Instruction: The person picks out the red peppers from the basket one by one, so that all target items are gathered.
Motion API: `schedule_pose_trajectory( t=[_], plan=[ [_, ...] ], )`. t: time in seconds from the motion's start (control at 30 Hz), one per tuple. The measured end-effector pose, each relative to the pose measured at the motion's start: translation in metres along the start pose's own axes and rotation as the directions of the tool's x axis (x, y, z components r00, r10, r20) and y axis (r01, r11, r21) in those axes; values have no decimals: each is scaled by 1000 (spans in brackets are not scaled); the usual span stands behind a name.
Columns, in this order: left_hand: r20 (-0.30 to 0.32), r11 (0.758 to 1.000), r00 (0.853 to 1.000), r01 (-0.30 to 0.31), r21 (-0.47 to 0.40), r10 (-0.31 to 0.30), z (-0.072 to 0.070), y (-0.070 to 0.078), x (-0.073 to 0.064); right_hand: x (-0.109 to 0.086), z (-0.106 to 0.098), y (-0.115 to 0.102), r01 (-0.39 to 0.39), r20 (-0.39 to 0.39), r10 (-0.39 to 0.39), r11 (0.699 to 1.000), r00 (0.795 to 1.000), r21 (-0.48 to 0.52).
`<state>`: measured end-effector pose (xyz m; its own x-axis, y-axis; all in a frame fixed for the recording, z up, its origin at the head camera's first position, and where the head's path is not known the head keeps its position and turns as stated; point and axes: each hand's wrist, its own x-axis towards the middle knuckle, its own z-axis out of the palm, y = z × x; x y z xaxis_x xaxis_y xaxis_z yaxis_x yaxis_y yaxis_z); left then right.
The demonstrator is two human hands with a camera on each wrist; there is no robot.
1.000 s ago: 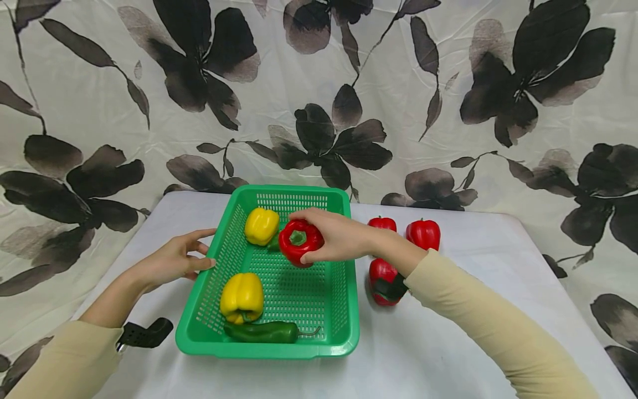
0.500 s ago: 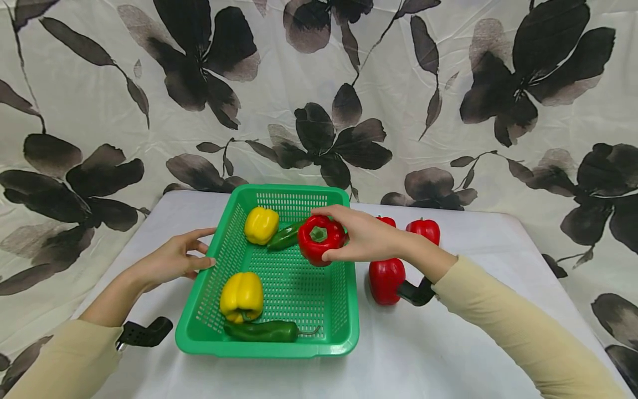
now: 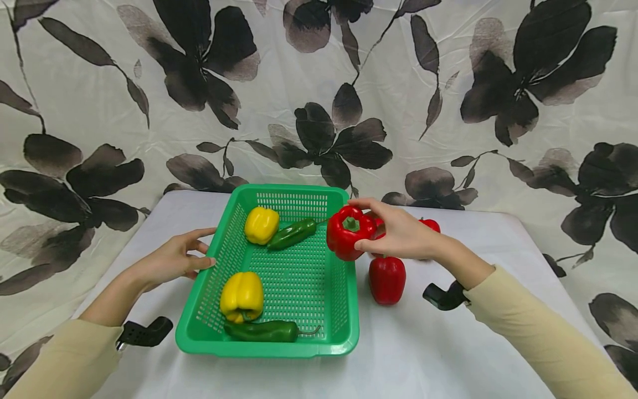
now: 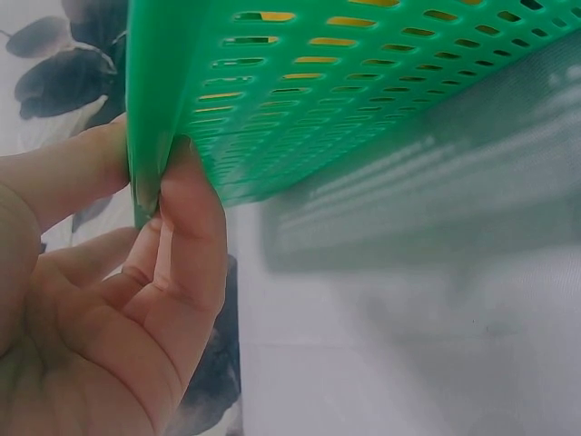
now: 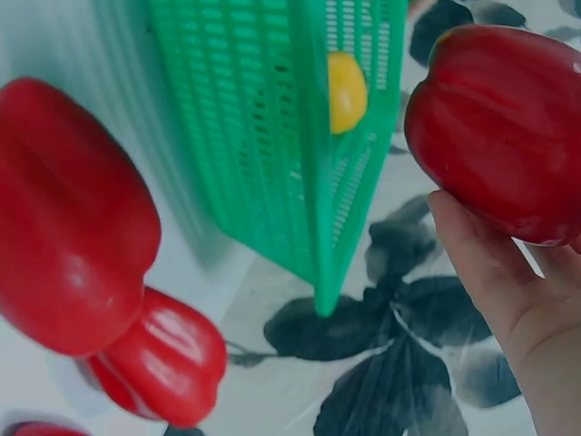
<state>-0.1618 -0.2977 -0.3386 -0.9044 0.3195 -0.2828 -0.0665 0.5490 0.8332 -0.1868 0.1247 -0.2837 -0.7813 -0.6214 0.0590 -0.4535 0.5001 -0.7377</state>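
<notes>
My right hand (image 3: 399,230) grips a red bell pepper (image 3: 351,231) by its side, held up over the right rim of the green basket (image 3: 266,349). With thumb and fingers, my left hand (image 4: 136,263) pinches the basket's left rim, as the left wrist view shows. Inside the basket lie a yellow bell pepper (image 3: 261,225) and a green chili pepper (image 3: 293,234) at the back. Nearer the front are another yellow bell pepper (image 3: 241,296) and a second green chili pepper (image 3: 264,331).
Right of the basket, a red bell pepper (image 3: 387,280) stands on the white tablecloth (image 3: 423,343). Behind my right hand another red bell pepper (image 3: 430,224) is partly hidden. A flowered cloth (image 3: 319,83) hangs behind the table.
My right hand has carried the red bell pepper rightward from above the basket's middle to its right rim, uncovering the back green chili pepper. My left hand has stayed put.
</notes>
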Motion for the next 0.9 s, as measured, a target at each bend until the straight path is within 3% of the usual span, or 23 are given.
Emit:
schedule_pose_trajectory(
  t=[0.3, 0.9],
  plan=[
    [1, 1000, 1000, 1, 0, -1, 0, 1, -1, -15, -16, 16, 5, -81, -5, 1000, 997, 9],
    [1, 1000, 1000, -1, -11, 1, 1, 1, -1, -51, -33, 40, -121, -167, 128, 991, 978, 50]
  ],
)
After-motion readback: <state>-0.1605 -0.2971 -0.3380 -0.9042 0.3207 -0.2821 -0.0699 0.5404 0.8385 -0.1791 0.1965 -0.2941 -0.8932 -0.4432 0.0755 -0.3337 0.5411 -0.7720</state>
